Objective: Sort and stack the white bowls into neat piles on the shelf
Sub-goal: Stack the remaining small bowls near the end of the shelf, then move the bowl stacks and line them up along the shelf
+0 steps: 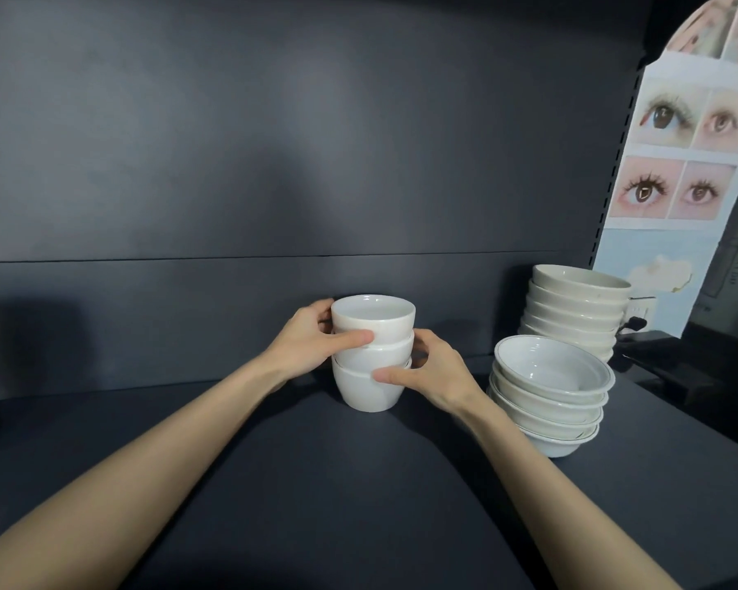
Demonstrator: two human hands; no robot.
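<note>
Both hands on the three-bowl stack [371,355], mid-shelf [273,462].
My left hand [305,338] wraps the top bowl [373,315], thumb across its front. My right hand [433,368] curls round the bottom bowl [358,391], lower down. The stack stands upright, axis vertical, squarely between my palms, with the rimmed pile [550,389] near on the right. Any straightening, I judge, means squeezing inward.

A: The stack of three deep glossy white ceramic bowls [373,359] in front of you is plain, with no pattern.
B: And the stack of wide shallow white ceramic bowls [546,402] to your right?
A: A thin dark line rings each rim. The taller stack of cream ceramic bowls [576,304] behind looks warmer. Your matte shelf board [316,483] is dark slate grey. The paper poster [678,172] shows eyes on pink panels, with pale blue below.
</note>
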